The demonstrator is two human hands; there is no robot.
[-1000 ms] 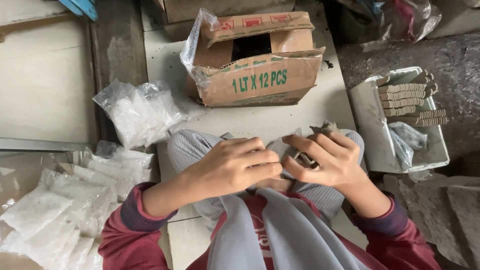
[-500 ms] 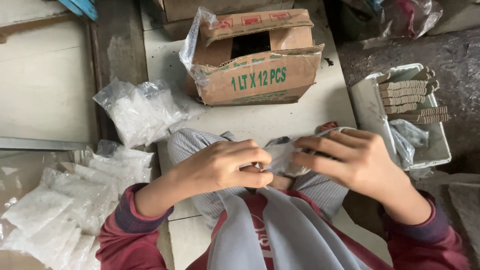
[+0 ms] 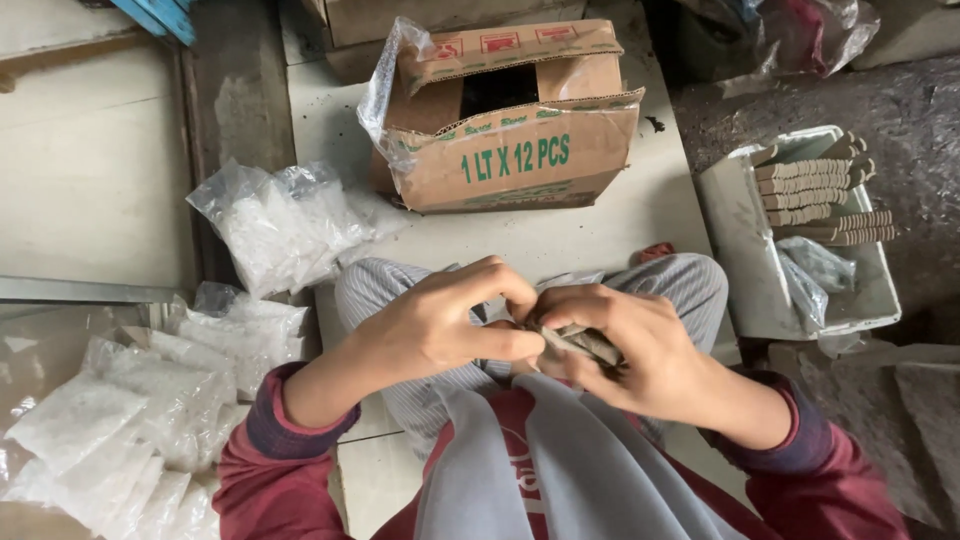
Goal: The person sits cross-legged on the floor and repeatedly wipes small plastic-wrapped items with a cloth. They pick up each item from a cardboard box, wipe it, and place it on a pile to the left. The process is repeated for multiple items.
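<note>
Pale tiled floor [image 3: 600, 225], cardboard box [image 3: 505, 120] beyond the hands. Left hand [image 3: 440, 325] and right hand [image 3: 625, 345] together pinch a small packet [image 3: 575, 340] (mostly hidden; its long axis cannot be told) over the lap.

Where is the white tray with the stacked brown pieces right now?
In the head view, the white tray sits on the person's right, beside the right hand and knee, right of the cardboard box.

Both hands meet close over the lap.
The left hand [image 3: 440, 325] curls with its fingertips pinched towards the right hand [image 3: 620, 345], whose fingers fold inward; both maroon-sleeved forearms angle in from the sides.
</note>
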